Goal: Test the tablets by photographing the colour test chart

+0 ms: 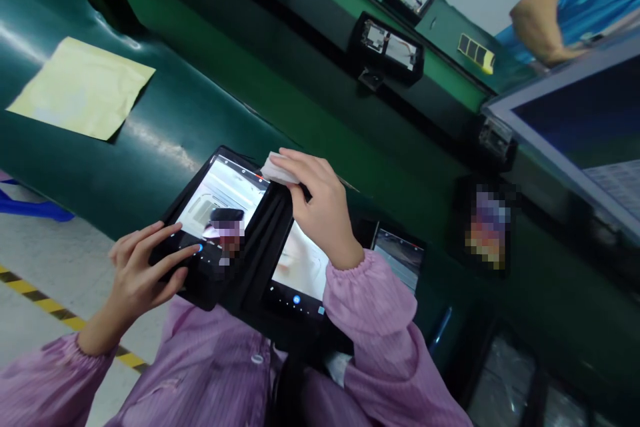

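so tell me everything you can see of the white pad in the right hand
The small white folded pad looks soft, like cloth or paper, its outline uneven. The person's right hand pinches and partly covers it. It appears beside the top right corner of a black rectangular device with its display lit; contact between them is unclear.

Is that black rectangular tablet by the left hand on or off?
On. The black rectangular tablet by the left hand has a brightly lit screen, with a small blue dot glowing too.
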Demonstrator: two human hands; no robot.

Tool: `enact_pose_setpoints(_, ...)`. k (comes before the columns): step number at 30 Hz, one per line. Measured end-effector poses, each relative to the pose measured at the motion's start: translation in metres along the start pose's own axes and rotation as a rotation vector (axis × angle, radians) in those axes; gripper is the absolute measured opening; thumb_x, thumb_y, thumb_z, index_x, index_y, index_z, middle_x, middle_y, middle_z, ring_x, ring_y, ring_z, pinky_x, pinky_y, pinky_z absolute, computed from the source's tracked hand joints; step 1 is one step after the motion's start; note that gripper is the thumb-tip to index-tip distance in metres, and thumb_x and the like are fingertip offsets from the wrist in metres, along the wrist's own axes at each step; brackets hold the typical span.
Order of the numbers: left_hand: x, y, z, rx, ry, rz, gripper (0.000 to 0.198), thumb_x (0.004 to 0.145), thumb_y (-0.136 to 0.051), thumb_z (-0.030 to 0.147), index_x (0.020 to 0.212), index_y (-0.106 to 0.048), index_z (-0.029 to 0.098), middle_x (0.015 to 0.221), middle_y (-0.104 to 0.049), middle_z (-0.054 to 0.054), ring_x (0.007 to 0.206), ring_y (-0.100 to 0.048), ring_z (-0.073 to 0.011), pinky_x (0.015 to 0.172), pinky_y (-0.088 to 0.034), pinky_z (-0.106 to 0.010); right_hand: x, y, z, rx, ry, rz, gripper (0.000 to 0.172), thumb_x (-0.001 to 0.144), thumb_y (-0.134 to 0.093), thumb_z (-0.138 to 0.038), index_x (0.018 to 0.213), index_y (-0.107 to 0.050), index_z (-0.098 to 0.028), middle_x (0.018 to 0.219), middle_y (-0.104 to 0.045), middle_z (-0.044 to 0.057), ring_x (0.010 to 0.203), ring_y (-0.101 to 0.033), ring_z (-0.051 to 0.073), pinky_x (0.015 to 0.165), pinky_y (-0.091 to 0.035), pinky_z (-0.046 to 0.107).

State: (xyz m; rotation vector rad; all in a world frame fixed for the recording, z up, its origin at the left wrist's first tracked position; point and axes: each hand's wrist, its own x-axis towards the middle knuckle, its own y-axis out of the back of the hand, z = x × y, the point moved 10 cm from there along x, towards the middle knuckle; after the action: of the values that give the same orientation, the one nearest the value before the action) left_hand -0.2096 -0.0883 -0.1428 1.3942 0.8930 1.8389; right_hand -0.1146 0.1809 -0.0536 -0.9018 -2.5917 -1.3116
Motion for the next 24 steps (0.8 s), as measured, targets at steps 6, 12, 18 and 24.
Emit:
enact_pose_setpoints(6, 0.0050, 0.0008, 0.0019, -0.026, 0.012, 0.041, 0.026, 0.089, -0.068, 0.028, 0.113, -0.077, 0.032, 0.131, -0.067, -0.011, 0.119, -0.062, -0.0339, 0.099, -0.044, -0.051, 0.0107, -0.0092, 0.0023, -0.041, -0.016, -0.040, 0.061, 0.089, -0.039, 0.009, 0.128, -0.072, -0.024, 0.136, -0.073, 0.004, 0.127, -0.064, 0.022, 0.111, -0.053, 0.048)
enact_pose_setpoints(12, 0.0077, 0.0030, 0.0030, -0.034, -0.016, 0.071, 0.023, 0.089, -0.067, 0.029, 0.110, -0.077, 0.028, 0.129, -0.066, -0.014, 0.120, -0.060, -0.0349, 0.097, -0.044, -0.050, 0.0112, -0.0110, 0.0002, -0.040, -0.023, -0.047, 0.059, 0.091, -0.039, 0.008, 0.126, -0.073, -0.026, 0.135, -0.073, 0.002, 0.126, -0.065, 0.023, 0.111, -0.053, 0.051)
enact_pose_setpoints(18, 0.0095, 0.0004, 0.0027, -0.046, -0.017, 0.032, 0.022, 0.090, -0.067, 0.028, 0.109, -0.078, 0.029, 0.133, -0.066, -0.012, 0.122, -0.059, -0.0345, 0.097, -0.044, -0.049, 0.0103, -0.0096, 0.0019, -0.030, -0.046, -0.033, 0.060, 0.090, -0.039, 0.007, 0.124, -0.074, -0.027, 0.134, -0.074, 0.001, 0.126, -0.065, 0.023, 0.110, -0.053, 0.051)
enact_pose_setpoints(24, 0.0077, -0.0003, 0.0001, -0.053, 0.015, 0.037, 0.029, 0.088, -0.068, 0.030, 0.115, -0.077, 0.031, 0.135, -0.067, -0.011, 0.122, -0.061, -0.0346, 0.098, -0.045, -0.048, 0.0100, -0.0087, -0.0001, -0.025, -0.034, -0.018, 0.059, 0.090, -0.039, 0.008, 0.123, -0.074, -0.026, 0.132, -0.075, 0.002, 0.125, -0.066, 0.023, 0.111, -0.053, 0.051)
